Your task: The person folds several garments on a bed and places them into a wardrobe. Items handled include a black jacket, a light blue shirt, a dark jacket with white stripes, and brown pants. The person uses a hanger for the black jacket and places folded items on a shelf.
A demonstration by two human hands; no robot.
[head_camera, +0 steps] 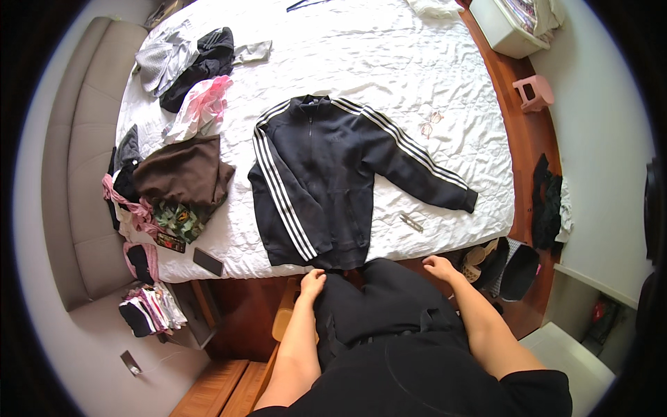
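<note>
In front of me a black Adidas zip-up track jacket (338, 151) lies face up on the white quilt (396, 68). White triple stripes run along both sleeves. The sleeve on the left is folded down across the front, while the other stretches out to the right. My left hand (313, 284) is at the bed's near edge, just below the folded sleeve's cuff and the hem; whether its curled fingers touch the fabric is unclear. Above my right thigh, apart from the jacket, my right hand (440, 268) hovers with loosely bent fingers and nothing visible in it.
Thread snips (412, 223) and eyeglasses (432, 125) lie right of the jacket. Piled clothes, including a brown garment (182, 169), cover the quilt's left side near a smartphone (208, 261). A pink stool (534, 93) stands on the floor at right; bags (513, 271) sit beside the bed.
</note>
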